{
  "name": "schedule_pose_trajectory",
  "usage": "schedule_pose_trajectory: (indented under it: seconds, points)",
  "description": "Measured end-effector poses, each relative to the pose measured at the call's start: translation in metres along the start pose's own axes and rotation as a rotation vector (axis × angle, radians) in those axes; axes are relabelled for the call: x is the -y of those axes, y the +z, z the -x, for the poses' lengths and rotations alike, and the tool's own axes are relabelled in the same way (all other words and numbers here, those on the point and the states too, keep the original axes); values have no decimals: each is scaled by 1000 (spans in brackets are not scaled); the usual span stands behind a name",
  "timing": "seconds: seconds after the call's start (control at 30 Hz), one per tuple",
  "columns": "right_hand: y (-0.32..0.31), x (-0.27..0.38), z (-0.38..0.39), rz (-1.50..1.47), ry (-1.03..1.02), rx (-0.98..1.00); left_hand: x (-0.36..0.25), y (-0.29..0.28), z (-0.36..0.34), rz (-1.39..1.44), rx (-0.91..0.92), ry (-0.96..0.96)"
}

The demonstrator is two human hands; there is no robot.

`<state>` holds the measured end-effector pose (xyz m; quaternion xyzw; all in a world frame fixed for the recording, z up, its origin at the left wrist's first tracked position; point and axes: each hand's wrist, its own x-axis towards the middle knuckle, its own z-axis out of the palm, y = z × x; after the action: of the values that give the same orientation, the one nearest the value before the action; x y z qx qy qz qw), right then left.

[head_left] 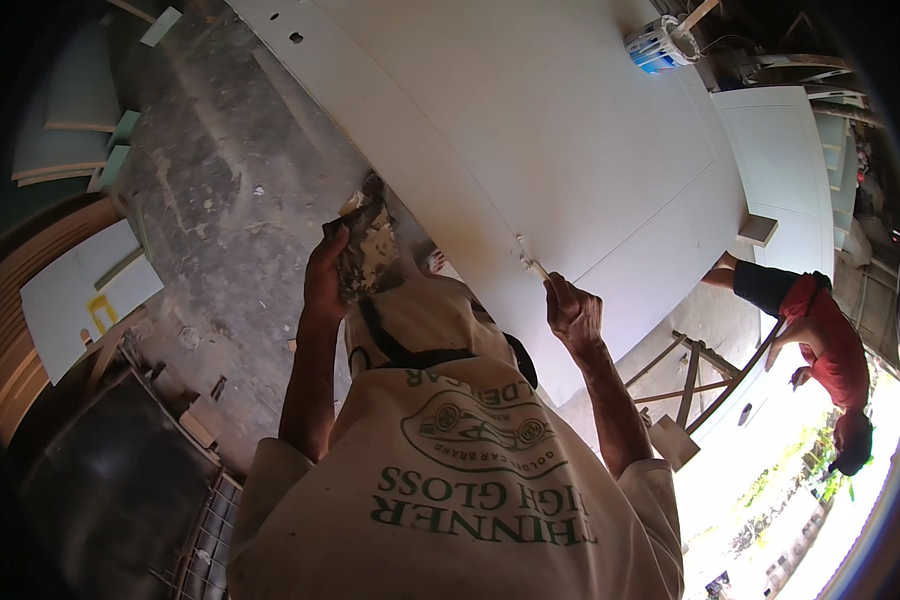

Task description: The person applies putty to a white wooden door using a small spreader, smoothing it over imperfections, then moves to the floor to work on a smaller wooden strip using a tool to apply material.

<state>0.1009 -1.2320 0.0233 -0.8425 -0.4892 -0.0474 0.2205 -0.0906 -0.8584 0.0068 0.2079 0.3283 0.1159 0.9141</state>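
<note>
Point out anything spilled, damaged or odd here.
Two dark spots stand out on the otherwise pale panel, near its upper-left edge; whether holes or stains, I cannot tell. The grey floor looks messy, scuffed and flecked with pale bits.

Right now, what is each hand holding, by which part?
Left hand: smeared dark board, by its left edge. Right hand: small pale tool, by its near end.

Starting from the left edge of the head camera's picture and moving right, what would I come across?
A white panel with a yellow patch → a crusted dark plate in the left hand's fingers → a slim hand tool in the right hand's fingers → a white-and-blue bucket → a person in red.
</note>
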Motion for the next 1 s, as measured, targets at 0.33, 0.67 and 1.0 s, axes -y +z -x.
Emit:
schedule_pose_trajectory:
  seconds: [0.33,0.67,1.0]
  points:
    - [-27,6,41,41,68,75,-2,1,-4,-36,40,-25]
    - [-50,16,31,152,281,362,-6,0,-4,-15,55,-18]
    - [-112,42,-6,-310,690,-33,13,55,-25,-78,274,-211]
